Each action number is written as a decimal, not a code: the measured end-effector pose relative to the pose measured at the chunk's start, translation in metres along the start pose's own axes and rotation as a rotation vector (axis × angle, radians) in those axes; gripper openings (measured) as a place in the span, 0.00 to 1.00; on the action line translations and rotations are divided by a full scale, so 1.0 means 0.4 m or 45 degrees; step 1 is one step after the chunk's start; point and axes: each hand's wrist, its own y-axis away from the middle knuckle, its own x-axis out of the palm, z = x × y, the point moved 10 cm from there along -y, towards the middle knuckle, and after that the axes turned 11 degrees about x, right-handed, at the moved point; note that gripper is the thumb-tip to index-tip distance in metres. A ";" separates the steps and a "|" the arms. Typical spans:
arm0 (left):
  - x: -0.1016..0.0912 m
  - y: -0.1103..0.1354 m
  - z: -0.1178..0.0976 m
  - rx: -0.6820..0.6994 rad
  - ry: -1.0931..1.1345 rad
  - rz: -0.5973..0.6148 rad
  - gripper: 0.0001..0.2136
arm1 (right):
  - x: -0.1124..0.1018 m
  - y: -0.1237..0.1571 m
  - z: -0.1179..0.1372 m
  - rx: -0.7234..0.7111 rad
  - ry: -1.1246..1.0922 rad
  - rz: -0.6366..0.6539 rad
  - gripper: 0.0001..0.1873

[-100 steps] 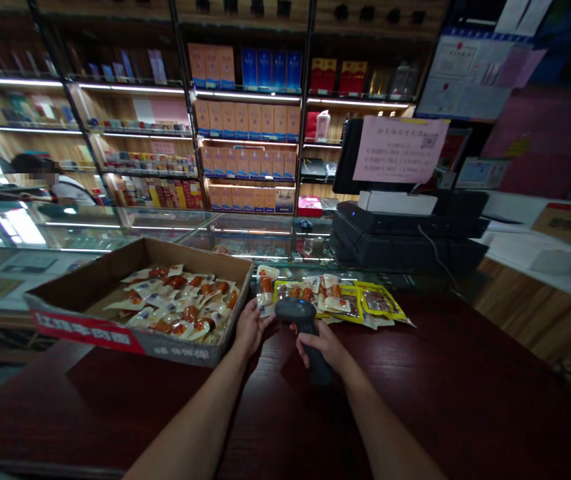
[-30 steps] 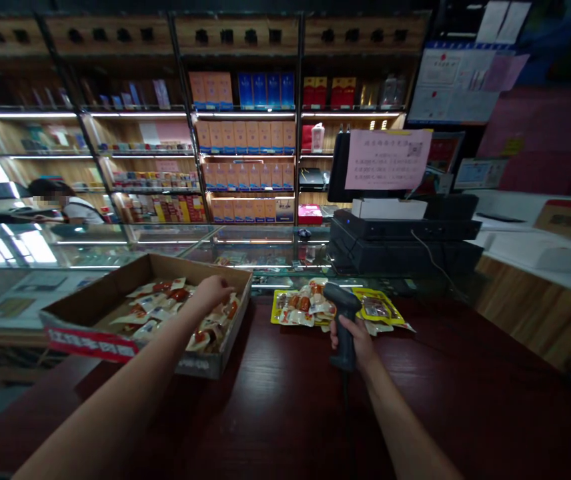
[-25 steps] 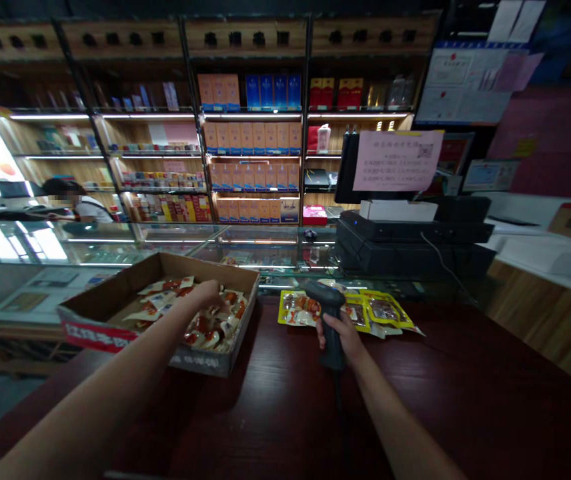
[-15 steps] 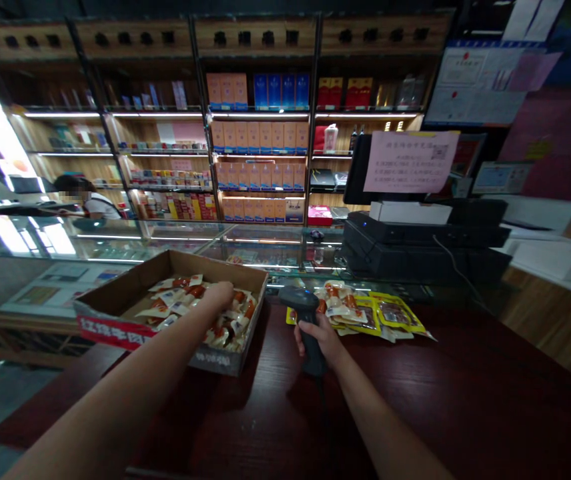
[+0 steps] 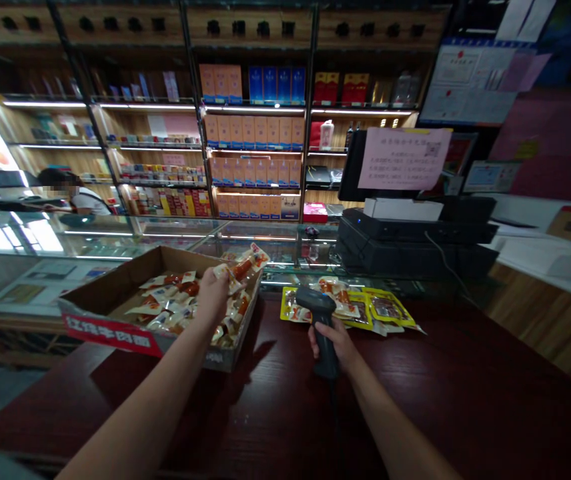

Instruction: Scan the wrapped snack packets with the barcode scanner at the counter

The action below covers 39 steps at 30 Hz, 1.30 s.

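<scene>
Lifted a sausage pack (image 5: 243, 268) up from the cardboard box (image 5: 110, 335), pinched in a nearly closed left hand (image 5: 214, 292) over its right side. Still gripping the scanner (image 5: 322, 323) in the right hand (image 5: 334, 341). Probably done picking that one.

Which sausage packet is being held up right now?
The packet in the left hand; the others lie in the cardboard box or in the pile behind the scanner.

Scanner (image 5: 323, 337) in right hand (image 5: 333, 341)
</scene>
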 end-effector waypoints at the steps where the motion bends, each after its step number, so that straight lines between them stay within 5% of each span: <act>1: 0.031 0.046 0.030 -0.092 0.114 0.051 0.05 | -0.009 0.004 -0.002 -0.006 -0.020 -0.005 0.18; 5: 0.124 0.201 0.117 -0.327 0.391 0.184 0.09 | -0.035 0.013 -0.012 -0.023 -0.090 -0.020 0.17; 8: 0.157 0.262 0.163 -0.401 0.479 0.201 0.09 | -0.037 0.013 -0.013 -0.027 -0.117 0.001 0.17; 12: 0.148 0.307 0.250 -0.561 0.485 0.072 0.07 | -0.036 0.017 -0.003 -0.049 -0.131 0.044 0.16; 18: 0.099 0.343 0.352 -0.789 0.534 -0.085 0.23 | -0.045 0.023 0.011 -0.068 -0.132 0.066 0.16; 25: 0.120 0.341 0.353 -0.855 0.715 0.121 0.29 | -0.037 0.022 0.010 -0.061 -0.113 0.066 0.16; 32: 0.107 0.346 0.367 -0.872 0.586 0.091 0.06 | 0.006 0.020 -0.009 -0.018 -0.099 0.176 0.21; 39: 0.107 0.344 0.366 -0.853 0.566 0.078 0.08 | 0.023 0.024 -0.018 0.017 -0.042 0.205 0.23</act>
